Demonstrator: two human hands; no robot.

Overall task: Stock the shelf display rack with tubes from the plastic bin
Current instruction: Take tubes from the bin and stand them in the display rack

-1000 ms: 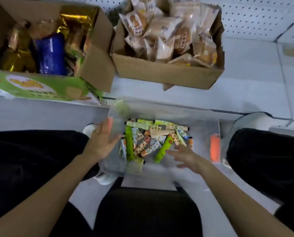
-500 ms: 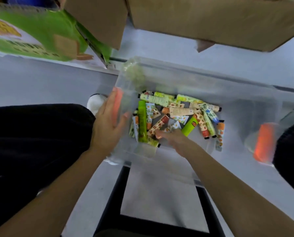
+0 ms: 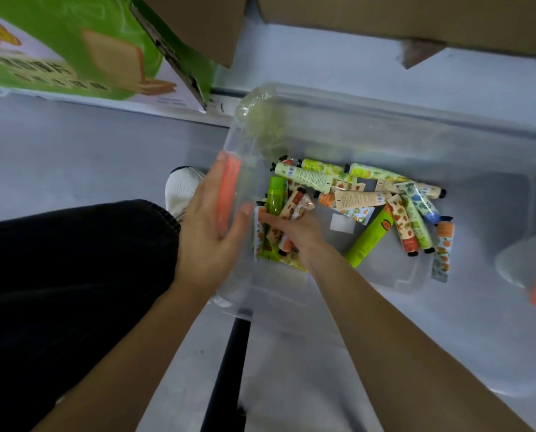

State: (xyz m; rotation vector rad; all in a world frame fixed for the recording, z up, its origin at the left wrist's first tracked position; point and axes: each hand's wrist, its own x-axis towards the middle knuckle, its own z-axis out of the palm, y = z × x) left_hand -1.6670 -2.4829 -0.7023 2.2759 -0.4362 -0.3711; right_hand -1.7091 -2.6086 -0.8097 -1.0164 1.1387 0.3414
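Sensibly, the flat-fingered left hand [image 3: 209, 235] braced the plastic bin's [image 3: 369, 109] left wall while the right hand [image 3: 299, 236], grip unclear among the tubes [image 3: 355, 199], needed several aligned.

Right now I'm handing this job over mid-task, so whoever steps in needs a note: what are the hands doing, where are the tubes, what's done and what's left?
Hands: left hand lies flat against the plastic bin's left end, by the orange latch. The right hand is inside the bin, over the tubes at its left side; whether it grips any is unclear.
Tubes: a loose pile on the bin's floor.
Done: no stocking visible; the rack is out of view.
Left: lift tubes out and take them to the rack.
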